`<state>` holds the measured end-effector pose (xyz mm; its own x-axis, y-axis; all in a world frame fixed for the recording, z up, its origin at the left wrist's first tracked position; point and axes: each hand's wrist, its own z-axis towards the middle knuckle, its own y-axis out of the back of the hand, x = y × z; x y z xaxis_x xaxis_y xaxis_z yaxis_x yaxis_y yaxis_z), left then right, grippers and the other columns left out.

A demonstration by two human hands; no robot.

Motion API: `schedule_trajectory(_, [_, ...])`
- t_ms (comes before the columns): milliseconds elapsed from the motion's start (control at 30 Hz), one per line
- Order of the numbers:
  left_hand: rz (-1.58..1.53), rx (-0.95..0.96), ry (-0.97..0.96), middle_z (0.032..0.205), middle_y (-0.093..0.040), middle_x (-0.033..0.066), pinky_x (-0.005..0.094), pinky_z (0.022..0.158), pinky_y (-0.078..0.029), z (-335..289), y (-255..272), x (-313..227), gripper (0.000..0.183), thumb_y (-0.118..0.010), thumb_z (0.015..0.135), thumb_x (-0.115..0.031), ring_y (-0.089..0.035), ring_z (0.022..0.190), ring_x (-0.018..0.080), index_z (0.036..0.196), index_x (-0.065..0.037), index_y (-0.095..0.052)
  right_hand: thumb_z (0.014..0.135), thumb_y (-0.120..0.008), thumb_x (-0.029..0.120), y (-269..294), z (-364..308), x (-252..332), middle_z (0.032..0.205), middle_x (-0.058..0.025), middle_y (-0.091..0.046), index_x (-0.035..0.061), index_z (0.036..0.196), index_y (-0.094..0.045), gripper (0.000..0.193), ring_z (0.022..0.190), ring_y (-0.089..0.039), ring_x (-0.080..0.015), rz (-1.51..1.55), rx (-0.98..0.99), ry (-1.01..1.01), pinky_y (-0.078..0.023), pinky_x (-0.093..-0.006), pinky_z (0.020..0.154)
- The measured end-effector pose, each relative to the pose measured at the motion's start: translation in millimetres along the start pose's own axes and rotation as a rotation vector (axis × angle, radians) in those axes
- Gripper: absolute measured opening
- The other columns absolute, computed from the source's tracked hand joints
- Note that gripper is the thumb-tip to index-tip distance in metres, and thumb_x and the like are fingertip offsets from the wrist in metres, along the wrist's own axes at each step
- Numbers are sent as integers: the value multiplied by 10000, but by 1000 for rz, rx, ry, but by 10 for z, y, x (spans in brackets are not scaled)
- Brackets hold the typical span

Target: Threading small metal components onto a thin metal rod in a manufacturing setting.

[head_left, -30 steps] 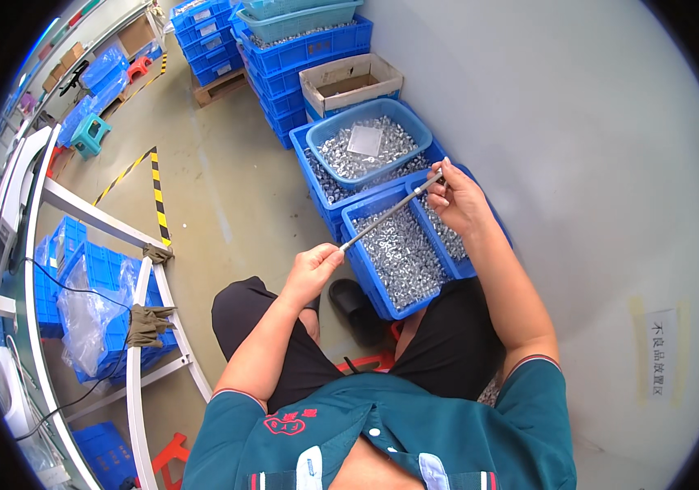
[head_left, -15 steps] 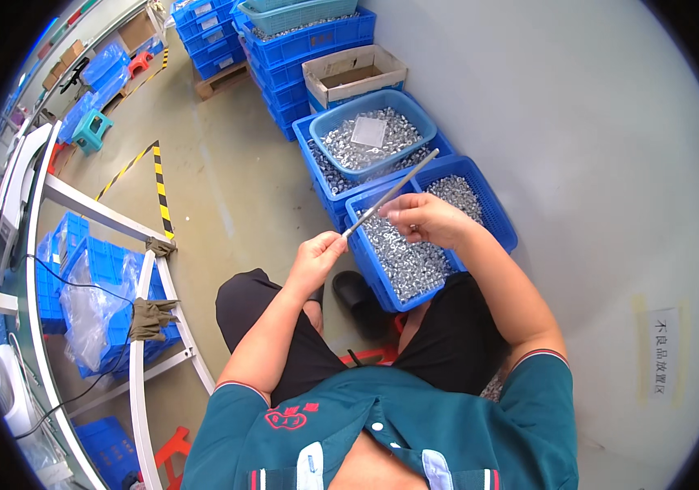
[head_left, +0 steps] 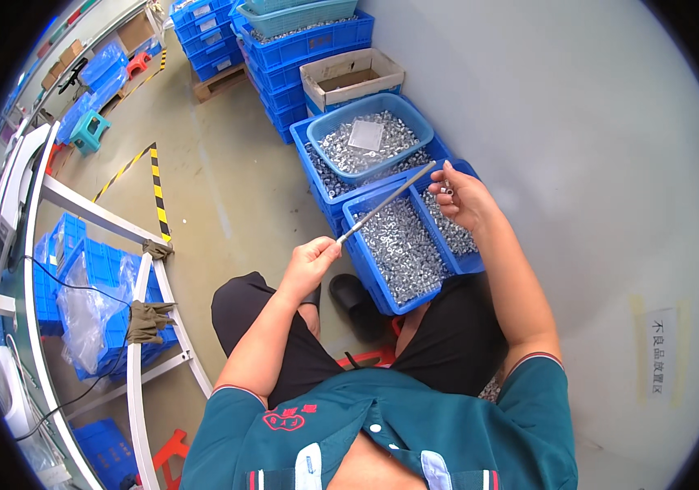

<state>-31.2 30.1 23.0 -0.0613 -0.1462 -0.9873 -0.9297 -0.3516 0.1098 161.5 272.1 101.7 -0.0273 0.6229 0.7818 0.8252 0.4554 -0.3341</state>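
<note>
My left hand (head_left: 312, 265) is closed round the lower end of a thin grey metal rod (head_left: 385, 202), which slants up and to the right over the blue crate. At the rod's far tip is my right hand (head_left: 465, 200), its fingers curled with a small silver metal piece (head_left: 446, 191) showing among them. Whether more pieces lie in that palm is hidden. Beneath the rod, a divided blue crate (head_left: 375, 287) holds heaps of small silver metal pieces (head_left: 402, 249) in two compartments.
Beyond the crate, a light-blue basin (head_left: 314, 140) of similar pieces carries a clear flat square (head_left: 366, 135). Further back are an open carton (head_left: 317, 88) and stacked blue crates (head_left: 284, 57). A white-framed table (head_left: 96, 208) stands left; a pale wall (head_left: 545, 122) borders the right.
My right hand has moved right and slightly up, from beside the rod's middle to its far tip. A small metal piece now shows in its fingers. The left hand keeps hold of the rod.
</note>
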Motion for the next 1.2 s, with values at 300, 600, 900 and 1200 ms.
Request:
schedule_trajectory(300, [23,12,35,715,-564,-8,234,638,-409,18,-7,20,213,-561,873,-216,-491,693,71,828,-12,-604,922,-504,228,73,37,12,756,-63,-565,32,938,-516,197,501,-426,-70,83,231,100,-310,-189,379])
schedule_trajectory(600, [21,41,-54,710,-529,-42,213,564,-397,2,-23,62,196,-567,875,-225,-459,667,46,828,-41,-609,870,-590,309,52,-18,27,646,-1,-472,73,869,-533,243,448,-341,-32,85,279,116,-235,-157,368])
schedule_trajectory(900, [44,16,-59,707,-535,-26,221,620,-394,-19,6,75,196,-561,878,-202,-470,686,60,822,-19,-603,843,-632,217,-123,-74,3,637,15,-441,42,841,-531,202,455,-332,-32,-98,156,261,-235,-177,382])
schedule_trajectory(1200, [38,-25,-92,731,-583,10,239,655,-426,45,-125,87,208,-566,874,-205,-517,707,77,863,-1,-610,835,-631,201,-438,-154,-316,605,51,-415,68,857,-554,154,444,-316,-30,-256,227,100,-219,-192,386])
